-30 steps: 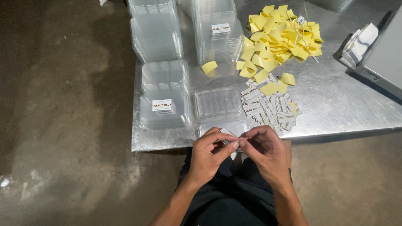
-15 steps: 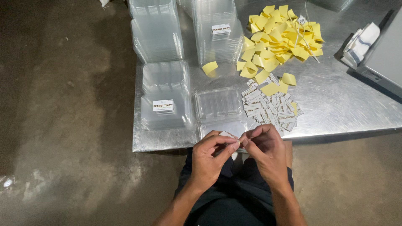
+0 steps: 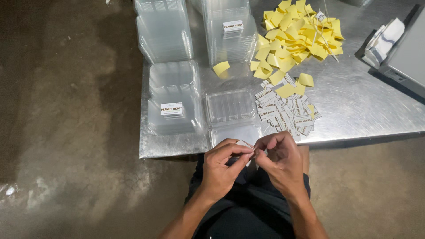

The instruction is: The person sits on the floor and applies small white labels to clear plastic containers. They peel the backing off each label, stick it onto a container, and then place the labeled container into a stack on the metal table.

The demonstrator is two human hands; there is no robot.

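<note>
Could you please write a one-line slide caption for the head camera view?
Both hands, left hand and right hand, pinch a small white label at the steel table edge, beside clear containers.

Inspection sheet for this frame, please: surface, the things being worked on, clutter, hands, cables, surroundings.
Surface: metal table, scuffed and shiny, seen from its near edge.
Job's things: small white label pinched between both hands; pile of white labels on the table; open clear container in front of the hands.
Clutter: heap of yellow paper backings; stacks of clear containers, some labelled; folded cloth at the right.
Hands: left hand and right hand both at the label, fingertips meeting below the table edge.
Cables: nothing seen.
Surroundings: bare concrete floor; grey box at the right edge.
</note>
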